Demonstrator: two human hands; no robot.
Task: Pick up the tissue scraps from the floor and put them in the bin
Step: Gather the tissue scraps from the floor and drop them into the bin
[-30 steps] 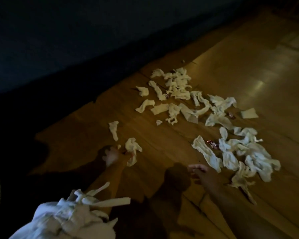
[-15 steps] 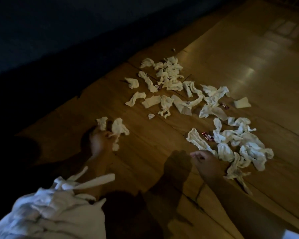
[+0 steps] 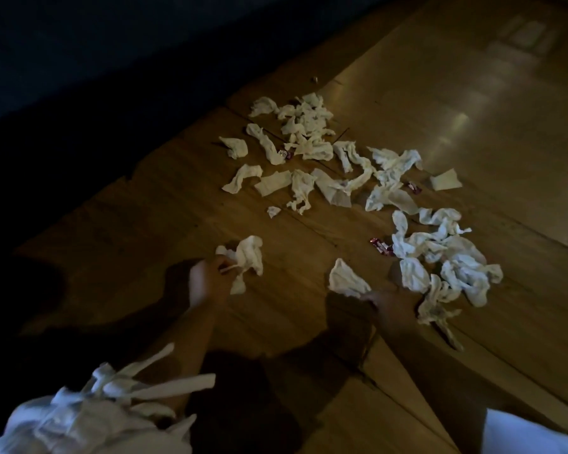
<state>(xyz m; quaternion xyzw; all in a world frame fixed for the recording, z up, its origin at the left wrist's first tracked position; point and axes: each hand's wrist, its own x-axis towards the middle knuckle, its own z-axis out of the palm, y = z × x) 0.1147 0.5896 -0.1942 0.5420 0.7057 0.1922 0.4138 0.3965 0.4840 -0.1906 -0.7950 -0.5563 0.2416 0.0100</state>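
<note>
My left hand (image 3: 207, 283) grips crumpled white tissue scraps (image 3: 249, 257) near the brown wooden floor (image 3: 164, 208). My right hand (image 3: 379, 299) apparently pinches a flat white tissue scrap (image 3: 346, 278); lighting is dim. Loose tissue scraps (image 3: 309, 132) lie scattered ahead.

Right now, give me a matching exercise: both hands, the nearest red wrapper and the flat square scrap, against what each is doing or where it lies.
1. left hand
2. right hand
3. nearest red wrapper
4. flat square scrap

A. lies apart at the scatter's right edge
B. grips tissue bunch
C. pinches single scrap
D. lies beside near-right tissue pile

Pairs: 1-B, 2-C, 3-D, 4-A
</note>
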